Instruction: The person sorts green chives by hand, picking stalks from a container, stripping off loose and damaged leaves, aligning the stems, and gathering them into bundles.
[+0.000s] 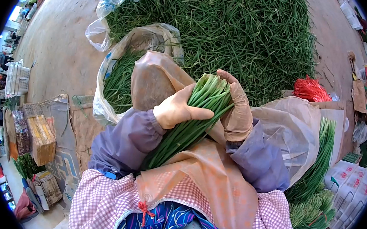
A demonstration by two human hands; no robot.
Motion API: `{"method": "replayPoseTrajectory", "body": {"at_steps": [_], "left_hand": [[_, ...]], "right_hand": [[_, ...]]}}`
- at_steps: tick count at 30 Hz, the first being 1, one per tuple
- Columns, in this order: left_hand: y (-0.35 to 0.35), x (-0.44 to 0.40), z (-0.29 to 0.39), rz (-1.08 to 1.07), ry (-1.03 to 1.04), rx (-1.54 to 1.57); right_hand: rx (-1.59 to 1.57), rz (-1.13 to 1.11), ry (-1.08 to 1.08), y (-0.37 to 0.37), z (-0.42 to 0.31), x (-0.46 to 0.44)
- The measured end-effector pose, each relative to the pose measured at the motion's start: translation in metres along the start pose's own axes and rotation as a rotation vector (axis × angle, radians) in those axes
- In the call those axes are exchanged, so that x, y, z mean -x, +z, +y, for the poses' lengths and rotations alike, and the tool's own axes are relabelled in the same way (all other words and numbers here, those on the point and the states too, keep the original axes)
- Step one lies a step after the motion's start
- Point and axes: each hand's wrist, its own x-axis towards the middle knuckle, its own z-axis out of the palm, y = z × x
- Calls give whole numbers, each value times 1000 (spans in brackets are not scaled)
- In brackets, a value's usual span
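Observation:
A bunch of long green chive-like stalks (211,93) lies slantwise over my lap, its pale, even ends pointing up and away from me. My left hand (181,110), in a light glove, grips the bunch from the left with the thumb across the top. On the other side my right hand (238,110), in a browner glove, is curled around the bunch near the pale ends, its fingertips bent over them. The lower ends of the stalks run under my left sleeve and out of sight. A translucent orange plastic apron (205,172) covers my lap beneath them.
Ahead spreads a large heap of loose green stalks (245,37). An open plastic bag (107,95) with more stalks stands left. Red ties (310,89) lie at right, above finished-looking bundles (313,215). Boxes (39,135) stand left; white-and-red packages (352,188) lie right.

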Motion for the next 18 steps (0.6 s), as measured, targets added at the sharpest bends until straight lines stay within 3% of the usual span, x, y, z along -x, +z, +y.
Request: {"method": "replayPoseTrajectory", "body": {"at_steps": [5, 7, 9, 11, 14, 15, 18], "left_hand": [[1, 2, 6, -150, -185, 120], [3, 0, 4, -156, -119, 126], [4, -1, -1, -151, -98, 158], [4, -2, -2, -141, -80, 149], [5, -5, -6, -132, -69, 183], [7, -4, -7, -129, -69, 199], [5, -4, -6, -140, -139, 203]], "right_hand": [[87, -79, 121, 4, -10, 5], [226, -78, 195, -2, -27, 3], [430, -86, -60, -24, -45, -7], [361, -66, -142, -42, -80, -11], [536, 21, -287, -33, -108, -10], [786, 73, -338, -9, -104, -6], [1128, -444, -84, -11, -49, -15]]}}
